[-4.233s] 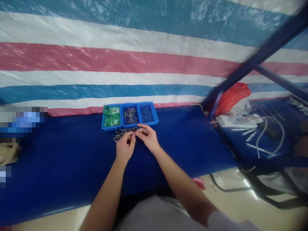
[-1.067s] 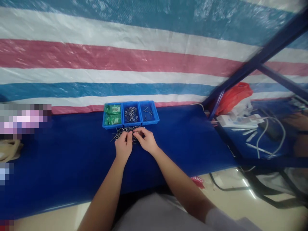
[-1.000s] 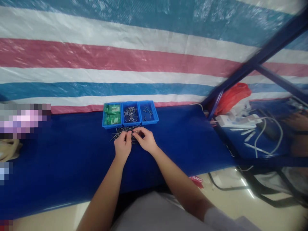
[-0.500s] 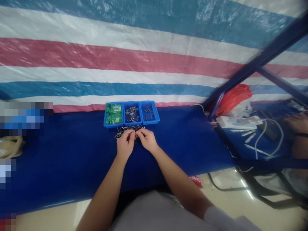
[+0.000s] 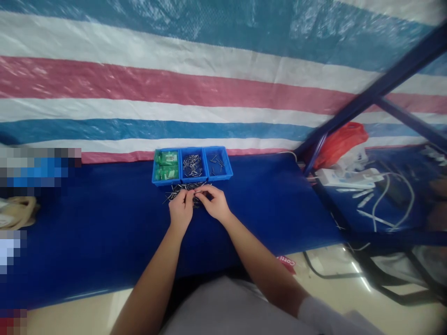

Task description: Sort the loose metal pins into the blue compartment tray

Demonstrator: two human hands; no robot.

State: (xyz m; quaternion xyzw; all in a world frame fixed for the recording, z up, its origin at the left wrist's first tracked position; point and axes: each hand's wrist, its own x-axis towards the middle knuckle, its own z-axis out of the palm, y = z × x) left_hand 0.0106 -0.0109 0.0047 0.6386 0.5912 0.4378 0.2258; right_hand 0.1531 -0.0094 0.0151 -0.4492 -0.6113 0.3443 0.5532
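Note:
My left hand (image 5: 180, 214) and my right hand (image 5: 216, 204) meet fingertip to fingertip over a pile of thin metal rods (image 5: 178, 188) on the blue table. Each hand is closed in a pinch. Between their fingertips shows a slim silvery metal rod (image 5: 197, 191), too small to tell its exact kind. Right behind the pile stand three joined blue bins. Green packets (image 5: 166, 158) fill the left bin (image 5: 153, 174); many similar rods (image 5: 193, 165) lie in the middle bin (image 5: 194, 179); the right bin (image 5: 223, 174) holds several rods. My hands hide part of the pile.
A striped plastic sheet (image 5: 209, 88) hangs behind the blue table (image 5: 272, 200). At the right, a dark blue metal frame (image 5: 349, 114) divides off another surface with a red bag (image 5: 344, 142), a white box (image 5: 344, 178) and a cable. A tan object (image 5: 24, 211) sits at the left edge.
My right fingertips have shifted slightly, and the slim rod now shows between the hands. Both hands stay over the pile. The co-worker's hand at far right has blurred and moved toward the edge.

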